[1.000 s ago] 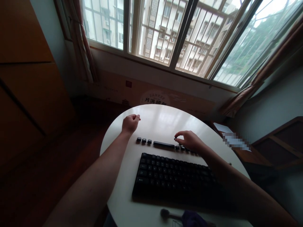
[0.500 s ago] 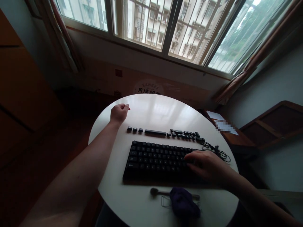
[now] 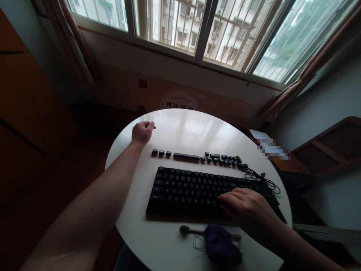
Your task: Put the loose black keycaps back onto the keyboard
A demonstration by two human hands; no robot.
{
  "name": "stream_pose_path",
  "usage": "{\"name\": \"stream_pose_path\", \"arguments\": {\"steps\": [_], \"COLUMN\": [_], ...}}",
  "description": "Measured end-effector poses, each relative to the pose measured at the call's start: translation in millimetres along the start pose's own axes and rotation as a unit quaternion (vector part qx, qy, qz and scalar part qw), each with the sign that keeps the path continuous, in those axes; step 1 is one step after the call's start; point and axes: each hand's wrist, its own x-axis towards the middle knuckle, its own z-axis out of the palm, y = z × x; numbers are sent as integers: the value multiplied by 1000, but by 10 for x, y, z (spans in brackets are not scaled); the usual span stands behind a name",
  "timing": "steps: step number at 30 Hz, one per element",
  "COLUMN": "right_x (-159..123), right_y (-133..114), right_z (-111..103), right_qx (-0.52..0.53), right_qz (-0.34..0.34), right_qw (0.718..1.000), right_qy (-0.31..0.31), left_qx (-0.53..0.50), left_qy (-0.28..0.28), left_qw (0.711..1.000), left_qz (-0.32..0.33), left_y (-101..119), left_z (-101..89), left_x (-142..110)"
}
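Observation:
A black keyboard lies on a round white table. My right hand rests on the keyboard's lower right keys with its fingers stretched out flat, holding nothing. My left hand sits at the table's far left edge, fingers curled into a loose fist; I see nothing in it. Behind the keyboard runs a row of loose black keycaps, among them a long bar and three small caps.
A small brush, a wire keycap puller and a purple cloth lie at the table's near edge. A black cable coils at the keyboard's right. Barred window behind, wooden cabinet left, wooden furniture right.
My right hand left the loose keycap row and came down onto the keyboard's lower right keys. The view tilted downward. My left hand stayed put.

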Motion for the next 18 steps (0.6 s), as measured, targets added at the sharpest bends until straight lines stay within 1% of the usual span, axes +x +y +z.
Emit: {"name": "stream_pose_path", "arguments": {"steps": [4, 9, 18], "right_x": [14, 24, 91], "right_y": [-6, 39, 113], "right_z": [-5, 11, 36], "right_qx": [1, 32, 65], "right_qz": [-17, -14, -1], "right_qw": [1000, 999, 997], "right_qy": [13, -18, -47], "left_qx": [-1, -3, -7], "left_qy": [-8, -10, -5], "left_qw": [1000, 1000, 1000], "left_qz": [-1, 2, 0], "left_y": [-3, 8, 1], "left_z": [30, 32, -2], "left_x": [-1, -6, -3]}}
